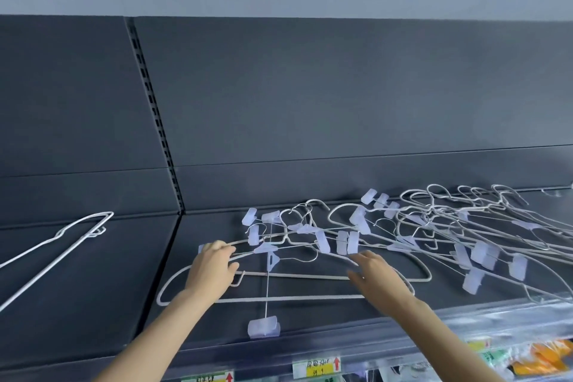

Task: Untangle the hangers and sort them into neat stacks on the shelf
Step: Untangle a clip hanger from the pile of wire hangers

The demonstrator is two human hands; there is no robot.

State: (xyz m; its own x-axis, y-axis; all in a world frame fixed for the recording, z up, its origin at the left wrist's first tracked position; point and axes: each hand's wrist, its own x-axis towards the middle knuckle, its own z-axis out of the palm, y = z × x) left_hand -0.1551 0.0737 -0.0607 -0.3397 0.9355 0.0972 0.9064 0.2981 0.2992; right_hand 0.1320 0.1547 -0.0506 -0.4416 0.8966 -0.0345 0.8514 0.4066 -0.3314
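Fingers (220,247) of the left hand (214,267) curled round a thin wire at the left end of the tangled heap of white wire hangers with pale translucent clips (403,232), spread over the right section of the dark grey metal shelf (310,326); right hand (379,276) open, fingers (367,257) straight, gripping nothing, above two plain white wire hangers (279,299) flat near the shelf's front; stacked pair of plain white hangers (63,232) on the shelf's left section

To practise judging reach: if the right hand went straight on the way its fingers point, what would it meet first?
Probably the pair of translucent clips in the hanger tangle, just beyond the right hand, though depth is unclear.
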